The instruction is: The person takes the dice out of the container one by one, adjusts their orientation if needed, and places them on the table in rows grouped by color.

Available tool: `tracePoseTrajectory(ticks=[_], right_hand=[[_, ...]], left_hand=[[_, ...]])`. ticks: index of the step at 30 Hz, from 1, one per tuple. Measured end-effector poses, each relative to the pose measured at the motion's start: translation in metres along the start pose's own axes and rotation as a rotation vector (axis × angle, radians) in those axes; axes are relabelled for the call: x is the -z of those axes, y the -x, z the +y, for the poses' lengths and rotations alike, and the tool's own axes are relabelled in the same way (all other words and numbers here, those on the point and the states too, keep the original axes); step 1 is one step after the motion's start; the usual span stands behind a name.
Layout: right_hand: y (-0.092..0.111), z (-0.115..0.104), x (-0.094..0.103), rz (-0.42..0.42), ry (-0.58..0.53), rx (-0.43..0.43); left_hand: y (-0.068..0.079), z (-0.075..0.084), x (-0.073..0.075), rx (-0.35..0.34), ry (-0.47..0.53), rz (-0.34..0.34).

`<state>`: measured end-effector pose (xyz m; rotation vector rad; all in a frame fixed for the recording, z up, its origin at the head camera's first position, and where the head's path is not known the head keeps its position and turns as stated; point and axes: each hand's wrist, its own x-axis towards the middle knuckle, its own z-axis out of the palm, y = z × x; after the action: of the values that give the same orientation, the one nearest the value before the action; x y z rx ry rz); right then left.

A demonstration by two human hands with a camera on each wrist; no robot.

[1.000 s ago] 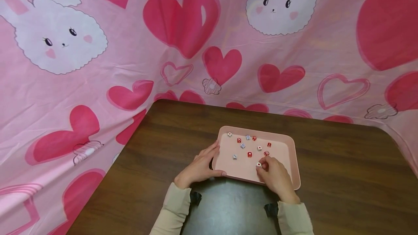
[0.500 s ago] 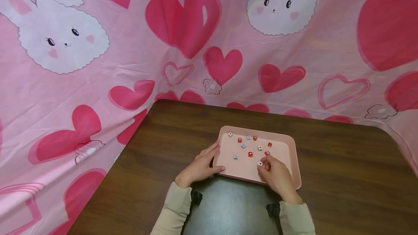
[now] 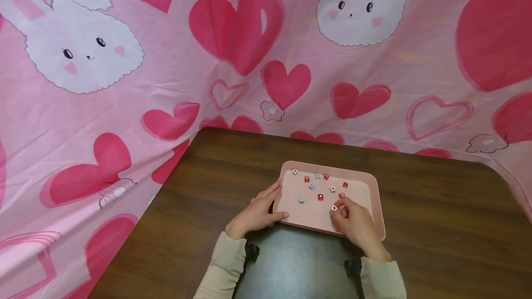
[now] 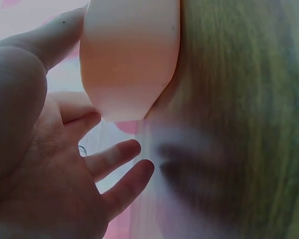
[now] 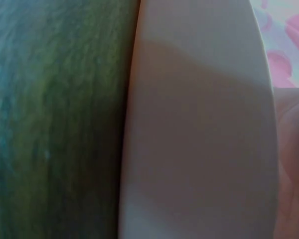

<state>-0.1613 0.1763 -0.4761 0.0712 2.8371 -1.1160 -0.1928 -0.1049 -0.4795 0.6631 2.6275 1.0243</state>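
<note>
A pink rectangular tray lies on the table with several red and white dice scattered in it. My left hand rests at its left near corner, thumb on the near rim and straight fingers along the left side. In the left wrist view the other fingers spread loosely below the tray corner. Over the tray's near right part, my right hand pinches a white die between thumb and fingertips. A red die lies just beyond those fingers. The right wrist view shows mostly the tray's outer wall, hiding the fingertips.
The tray stands near the front edge of a brown wood-grain table. A grey surface lies between the forearms. Pink cloth with hearts and rabbits hangs behind and to the left of the table.
The whole head view has shifted slightly. The right hand keeps its pinch on the white die and has moved slightly to the right. The left hand stays at the tray corner.
</note>
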Motion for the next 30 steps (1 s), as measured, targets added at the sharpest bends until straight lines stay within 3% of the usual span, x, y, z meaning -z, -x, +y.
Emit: tracePoseTrajectory(ticks=[30], right_hand=[[0.010,-0.012,0.014,0.058,0.045,0.095]], left_hand=[[0.002,-0.001,0.002,0.007,-0.018,-0.031]])
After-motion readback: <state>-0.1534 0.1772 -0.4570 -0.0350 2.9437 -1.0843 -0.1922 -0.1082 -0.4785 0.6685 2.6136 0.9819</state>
